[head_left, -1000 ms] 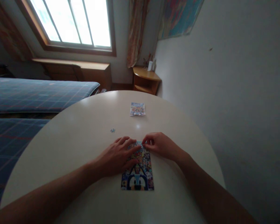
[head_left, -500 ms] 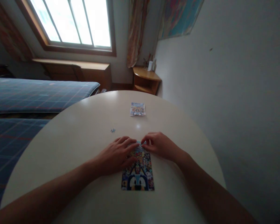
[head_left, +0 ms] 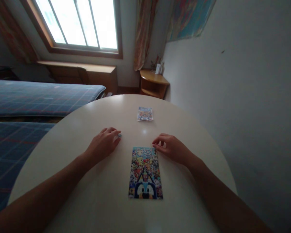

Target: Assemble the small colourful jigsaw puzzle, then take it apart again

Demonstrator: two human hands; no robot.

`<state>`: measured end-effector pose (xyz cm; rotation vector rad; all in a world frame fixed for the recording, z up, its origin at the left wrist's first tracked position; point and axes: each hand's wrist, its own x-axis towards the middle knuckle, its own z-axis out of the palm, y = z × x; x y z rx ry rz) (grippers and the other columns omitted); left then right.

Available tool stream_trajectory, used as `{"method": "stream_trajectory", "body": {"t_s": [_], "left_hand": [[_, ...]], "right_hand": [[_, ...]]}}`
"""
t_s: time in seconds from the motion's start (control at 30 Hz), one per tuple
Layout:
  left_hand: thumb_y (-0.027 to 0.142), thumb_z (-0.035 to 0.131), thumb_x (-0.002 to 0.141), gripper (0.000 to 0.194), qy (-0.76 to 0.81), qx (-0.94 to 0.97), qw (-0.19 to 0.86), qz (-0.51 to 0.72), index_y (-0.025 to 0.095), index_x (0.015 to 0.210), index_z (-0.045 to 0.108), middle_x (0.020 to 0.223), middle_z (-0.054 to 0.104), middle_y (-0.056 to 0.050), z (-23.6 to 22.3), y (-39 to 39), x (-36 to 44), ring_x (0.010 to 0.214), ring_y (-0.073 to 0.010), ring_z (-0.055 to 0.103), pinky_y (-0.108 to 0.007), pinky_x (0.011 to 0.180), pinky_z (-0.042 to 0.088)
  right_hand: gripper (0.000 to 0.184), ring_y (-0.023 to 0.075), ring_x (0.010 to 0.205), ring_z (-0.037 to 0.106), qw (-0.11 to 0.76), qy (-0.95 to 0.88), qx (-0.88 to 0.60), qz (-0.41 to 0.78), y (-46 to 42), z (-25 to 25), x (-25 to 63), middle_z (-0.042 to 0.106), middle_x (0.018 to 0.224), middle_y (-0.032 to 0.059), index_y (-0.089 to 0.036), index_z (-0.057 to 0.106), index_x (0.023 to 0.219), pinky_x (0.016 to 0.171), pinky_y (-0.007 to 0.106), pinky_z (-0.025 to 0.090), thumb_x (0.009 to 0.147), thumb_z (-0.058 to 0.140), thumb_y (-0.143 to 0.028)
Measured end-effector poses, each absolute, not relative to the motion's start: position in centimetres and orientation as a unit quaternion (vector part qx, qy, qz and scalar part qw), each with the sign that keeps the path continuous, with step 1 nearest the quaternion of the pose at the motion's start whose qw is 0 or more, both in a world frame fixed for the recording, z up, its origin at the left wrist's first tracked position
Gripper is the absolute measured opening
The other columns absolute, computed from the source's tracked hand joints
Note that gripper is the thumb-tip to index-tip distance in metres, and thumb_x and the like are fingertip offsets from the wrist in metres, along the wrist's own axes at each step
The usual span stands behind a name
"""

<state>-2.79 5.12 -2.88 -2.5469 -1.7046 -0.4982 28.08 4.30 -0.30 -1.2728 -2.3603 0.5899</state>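
Observation:
A jigsaw puzzle with a blue cartoon dog's face and many small coloured figures lies flat on the white table. Near its upper left a pale patch shows in the picture. To the left and farther off, my left hand has its thumb and forefinger closed around a small puzzle piece, partly covered by the fingertips. Beside the puzzle's top right corner is my right hand, fingers curled and thumb and forefinger nearly together. Whether anything sits between those fingertips is hidden.
A small printed sheet with a similar dog picture lies toward the table's far edge. The round white table has a wall on its right and a bed with a plaid mattress on its left.
My left hand has moved off the puzzle, left and away, to the loose piece. My right hand has drawn slightly right from the puzzle's top to its corner.

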Motion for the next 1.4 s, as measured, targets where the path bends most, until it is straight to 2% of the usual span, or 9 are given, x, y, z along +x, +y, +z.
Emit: {"method": "stream_trajectory", "body": {"t_s": [0.13, 0.4, 0.6, 0.7, 0.9, 1.17, 1.4], "left_hand": [[0.028, 0.045, 0.094, 0.027, -0.555, -0.818, -0.017, -0.152, 0.02, 0.103, 0.069, 0.107, 0.067, -0.008, -3.3, 5.5, -2.7, 0.099, -0.0258, 0.06, -0.041, 0.09, 0.05], [0.029, 0.048, 0.092, 0.021, -0.505, -0.841, -0.057, -0.187, 0.019, 0.099, 0.065, 0.107, 0.066, -0.008, -3.6, 5.5, -2.5, 0.1, -0.0252, 0.058, -0.04, 0.092, 0.047], [0.027, 0.051, 0.092, 0.018, -0.48, -0.852, -0.091, -0.189, 0.02, 0.101, 0.065, 0.103, 0.067, -0.006, -3.7, 5.5, -2.0, 0.099, -0.024, 0.057, -0.039, 0.09, 0.047], [0.027, 0.049, 0.093, 0.022, -0.477, -0.854, -0.092, -0.185, 0.021, 0.107, 0.065, 0.106, 0.067, -0.007, -3.8, 5.4, -1.9, 0.102, -0.0243, 0.057, -0.039, 0.091, 0.046], [0.027, 0.049, 0.093, 0.019, -0.478, -0.856, -0.088, -0.177, 0.02, 0.099, 0.066, 0.102, 0.065, -0.008, -3.7, 5.1, -2.0, 0.099, -0.0244, 0.055, -0.038, 0.089, 0.046], [0.027, 0.052, 0.09, 0.012, -0.472, -0.853, -0.123, -0.184, 0.021, 0.094, 0.061, 0.097, 0.066, -0.006, -3.0, 4.7, -1.9, 0.097, -0.0243, 0.057, -0.037, 0.088, 0.045], [0.028, 0.053, 0.09, 0.016, -0.47, -0.837, -0.172, -0.222, 0.021, 0.091, 0.067, 0.092, 0.069, -0.004, -2.6, 4.5, -1.4, 0.089, -0.0206, 0.061, -0.034, 0.084, 0.047]], "right_hand": [[0.011, 0.0131, 0.074, 0.062, 0.201, -0.842, -0.45, 0.218, 4.4, -0.6, 28.3, 0.067, 0.092, 0.0043, -0.021, 0.072, 0.092, 0.073, 0.028, 0.048, 0.088, 0.062, -0.025], [0.011, 0.0128, 0.072, 0.062, 0.202, -0.846, -0.445, 0.214, 4.2, -0.6, 27.8, 0.067, 0.094, 0.0046, -0.021, 0.072, 0.09, 0.073, 0.028, 0.05, 0.088, 0.062, -0.024], [0.011, 0.0178, 0.092, 0.063, 0.21, -0.889, -0.375, 0.158, 3.8, -1.0, 26.9, 0.069, 0.1, 0.0061, -0.024, 0.075, 0.094, 0.086, 0.034, 0.048, 0.087, 0.066, -0.026], [0.014, 0.0169, 0.09, 0.062, 0.195, -0.911, -0.331, 0.148, 3.5, -1.0, 26.6, 0.069, 0.1, 0.0048, -0.028, 0.075, 0.098, 0.086, 0.034, 0.047, 0.089, 0.064, -0.03], [0.016, 0.0158, 0.088, 0.062, 0.169, -0.92, -0.321, 0.145, 3.4, -0.9, 26.7, 0.069, 0.101, 0.0037, -0.031, 0.076, 0.099, 0.084, 0.033, 0.048, 0.09, 0.064, -0.033], [0.017, 0.0165, 0.091, 0.062, 0.161, -0.923, -0.316, 0.15, 3.3, -0.8, 26.7, 0.068, 0.104, 0.0039, -0.03, 0.075, 0.101, 0.087, 0.035, 0.047, 0.088, 0.065, -0.032], [0.017, 0.0172, 0.095, 0.061, 0.193, -0.917, -0.316, 0.148, 3.3, -0.9, 26.4, 0.068, 0.105, 0.0055, -0.025, 0.071, 0.104, 0.09, 0.036, 0.046, 0.09, 0.062, -0.027]]}}
